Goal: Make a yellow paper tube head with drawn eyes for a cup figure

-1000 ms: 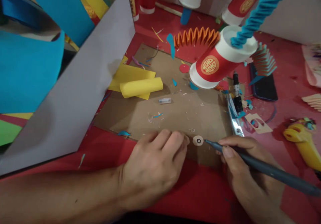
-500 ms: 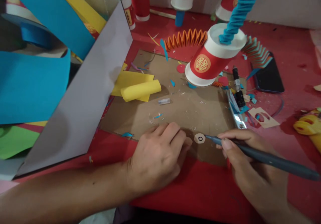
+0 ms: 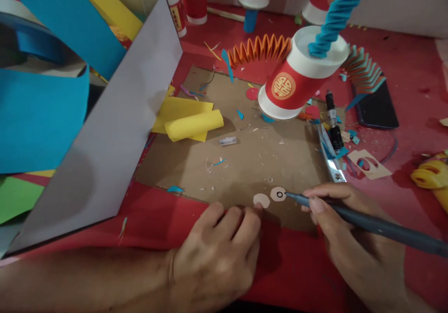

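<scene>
A dark grey marker pen is gripped between the thumb and fingers of my right hand. Its tip meets the right edge of a small pale paper disc that bears a black ring. Just left of that disc lies a blank pale paper disc, with a fingertip of my left hand on its lower edge. The other left fingers are curled, partly hidden behind the knuckles. Both discs rest flat near the front edge of a brown cardboard sheet.
Beyond the sheet's middle, a red-and-white paper cup with folded paper arms stands upside down. Rolled yellow paper lies left, by a white box holding coloured sheets. A cutter, black pen and phone are right.
My left hand has drawn back toward me and slightly left, uncovering most of the blank disc. My right hand and the marker stay nearly in place. The view has shifted slightly.
</scene>
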A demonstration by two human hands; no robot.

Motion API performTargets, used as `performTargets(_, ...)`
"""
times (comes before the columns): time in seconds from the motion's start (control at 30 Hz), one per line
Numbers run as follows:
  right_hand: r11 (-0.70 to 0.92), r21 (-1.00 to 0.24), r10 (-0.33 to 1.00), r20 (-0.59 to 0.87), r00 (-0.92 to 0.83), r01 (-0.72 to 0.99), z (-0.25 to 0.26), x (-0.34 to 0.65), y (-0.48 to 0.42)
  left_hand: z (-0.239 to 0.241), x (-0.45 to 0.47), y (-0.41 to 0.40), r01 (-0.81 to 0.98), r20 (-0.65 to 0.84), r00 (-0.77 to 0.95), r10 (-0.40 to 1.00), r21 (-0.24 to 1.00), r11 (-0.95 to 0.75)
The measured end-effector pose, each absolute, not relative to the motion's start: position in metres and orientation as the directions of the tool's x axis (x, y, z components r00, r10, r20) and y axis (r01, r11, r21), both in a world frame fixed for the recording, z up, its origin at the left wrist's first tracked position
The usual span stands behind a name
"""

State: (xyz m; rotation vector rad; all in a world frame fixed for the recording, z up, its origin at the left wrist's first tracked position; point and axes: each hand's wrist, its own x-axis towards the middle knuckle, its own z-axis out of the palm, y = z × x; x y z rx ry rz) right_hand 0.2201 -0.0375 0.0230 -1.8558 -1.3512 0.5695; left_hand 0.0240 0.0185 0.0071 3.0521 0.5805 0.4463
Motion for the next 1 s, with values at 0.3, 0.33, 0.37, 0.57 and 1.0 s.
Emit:
performTargets(0.3, -0.009, -0.650, 0.983, 0.135, 0.128, 0.760, 0.026, 0.214, -0.039, 0.004, 0.021, 0.010, 0.359, 0.260, 0.894, 0.364, 0.069, -0.931)
performTargets(0.33, 0.001, -0.648, 0.985, 0.132, 0.111, 0.762, 0.025, 0.213, -0.038, 0.004, 0.022, 0.010, 0.355, 0.252, 0.898, 0.361, 0.069, -0.932)
performTargets(0.37, 0.001, -0.652, 0.987, 0.124, 0.105, 0.759, 0.024, 0.212, -0.038, 0.004, 0.022, 0.010, 0.351, 0.243, 0.902, 0.356, 0.066, -0.934)
performTargets(0.57, -0.017, -0.662, 0.992, 0.084, 0.096, 0.750, 0.020, 0.209, -0.033, 0.006, 0.024, 0.011, 0.375, 0.216, 0.899, 0.381, 0.071, -0.924)
performTargets(1.0, -0.033, -0.636, 0.993, 0.067, 0.098, 0.771, 0.019, 0.204, -0.028, 0.007, 0.024, 0.010, 0.374, 0.204, 0.903, 0.378, 0.061, -0.926)
